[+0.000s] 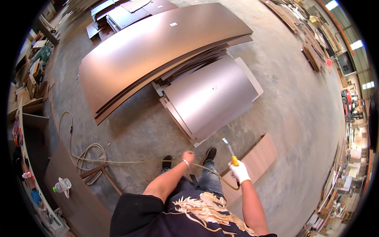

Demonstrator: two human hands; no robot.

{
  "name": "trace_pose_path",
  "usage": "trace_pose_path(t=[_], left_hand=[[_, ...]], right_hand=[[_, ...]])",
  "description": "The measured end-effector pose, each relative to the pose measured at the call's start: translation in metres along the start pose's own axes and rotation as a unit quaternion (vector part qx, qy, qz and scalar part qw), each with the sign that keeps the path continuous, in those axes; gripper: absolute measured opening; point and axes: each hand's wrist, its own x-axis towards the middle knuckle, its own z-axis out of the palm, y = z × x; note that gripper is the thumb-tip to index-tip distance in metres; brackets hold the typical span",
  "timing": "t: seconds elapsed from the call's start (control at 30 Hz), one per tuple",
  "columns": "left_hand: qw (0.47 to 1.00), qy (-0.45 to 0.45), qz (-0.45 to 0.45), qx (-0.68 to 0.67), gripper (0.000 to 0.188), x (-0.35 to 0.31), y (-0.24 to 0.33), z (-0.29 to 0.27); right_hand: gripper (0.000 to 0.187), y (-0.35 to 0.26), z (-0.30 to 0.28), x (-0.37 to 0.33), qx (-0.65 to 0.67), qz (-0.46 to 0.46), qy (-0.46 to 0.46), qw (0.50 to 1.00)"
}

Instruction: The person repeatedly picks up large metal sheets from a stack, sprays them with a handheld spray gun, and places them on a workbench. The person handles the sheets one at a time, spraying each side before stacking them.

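Note:
My right hand (pixel 239 172), in a white glove, grips a yellow-handled scraper-like tool (pixel 235 160) with a narrow metal blade pointing forward. Its exact kind is not clear. A beige hose (pixel 130 162) runs across from the left, passes by my left wrist and ends in a fitting just below the gloved hand. Whether it joins the tool is hidden. My left hand (pixel 188 157) is bare, with a bracelet at the wrist. Its fingers are curled closed, and nothing shows in them. Ahead of both hands lies a stack of smooth brownish panels (pixel 213 94).
Large brown sheets (pixel 158 47) lie stacked behind the panels. On the floor to my right is a long wood-coloured board (pixel 256 154). Coiled hose and a brown frame (pixel 94 172) lie at left, near a clear bottle (pixel 62 185) on a dark board. Timber piles (pixel 312 57) stand far right.

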Motion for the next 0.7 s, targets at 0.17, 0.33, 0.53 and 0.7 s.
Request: trace_pose_path(t=[0.17,0.33,0.53,0.7], left_hand=[[0.992,0.08,-0.061,0.079,0.024,0.061,-0.022,-0.021],[0.972,0.202,-0.051,0.107,0.032,0.127,0.007,0.014],[0.916,0.38,-0.127,-0.026,0.05,0.232,0.066,0.093],[0.838,0.449,-0.269,0.155,0.075,0.247,0.109,0.161]], right_hand=[[0.041,0.01,-0.001,0.101,-0.302,-0.031,-0.085,0.949],[0.04,0.001,0.001,0.181,-0.316,-0.07,-0.153,0.934],[0.042,0.049,-0.012,0.265,-0.321,0.001,-0.202,0.925],[0.04,0.087,-0.055,0.315,-0.204,0.038,-0.135,0.969]])
